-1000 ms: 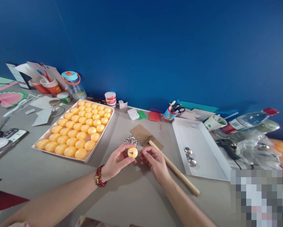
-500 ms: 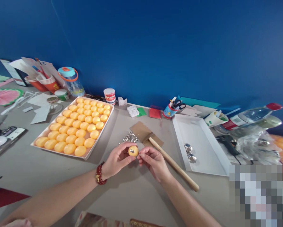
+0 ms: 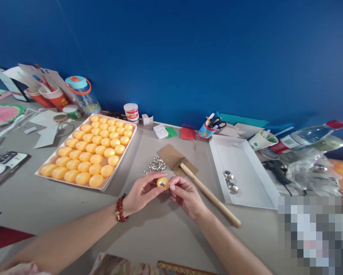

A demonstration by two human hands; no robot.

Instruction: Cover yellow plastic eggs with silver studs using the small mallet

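An orange ball [image 3: 160, 180] with small shiny silver pieces on its near face is held between the thumb and fingers of my left hand [image 3: 141, 194]. My right hand [image 3: 187, 195] is pinched closed against the ball's right side; whatever lies between its fingertips is too small to name. Just beyond my hands is a pile of small silver beads [image 3: 157, 164]. Behind my right hand, a wooden-handled hammer [image 3: 210, 194] lies with its head on a piece of brown cardboard [image 3: 169, 153].
To the left, a shallow box [image 3: 104, 186] holds rows of orange balls. A white tray [image 3: 253, 179] with a few shiny silver pieces [image 3: 231, 182] lies right. Farther back stand a pen cup [image 3: 205, 131], a white-and-red tub [image 3: 131, 113], and a clear bottle [image 3: 305, 138].
My right fingertips have come closer to the ball and now meet its right side. The ball has turned slightly in my left hand. The whole view has shifted a little.
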